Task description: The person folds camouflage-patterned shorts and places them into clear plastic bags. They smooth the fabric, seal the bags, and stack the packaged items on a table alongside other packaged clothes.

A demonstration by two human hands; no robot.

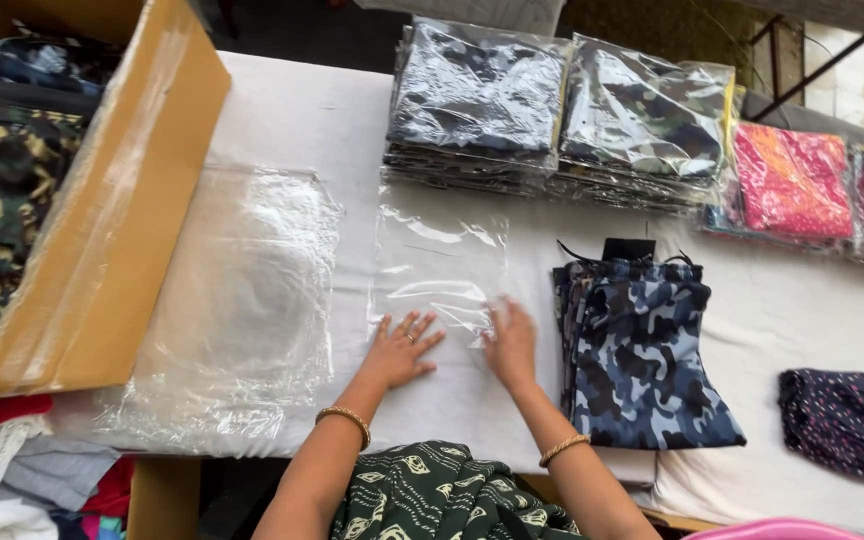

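Two tall stacks of bagged camouflage garments (562, 110) at far edge of table (302, 110): that part looks done. Left hand (402, 350) flat, fingers spread, pressing near edge of empty clear bag (437, 265); grasps nothing. Right hand (512, 340) flat at bag's near right corner, blurred; pinch cannot tell. Folded blue camouflage shorts (642, 360) just right, unbagged. Pile of spare bags (242, 300) left; open carton (102, 200) holds more clothes.

My bag (439, 265) is clear, the shorts (640, 350) blue camouflage, the counter (302, 120) white, one packet (792, 180) pink.
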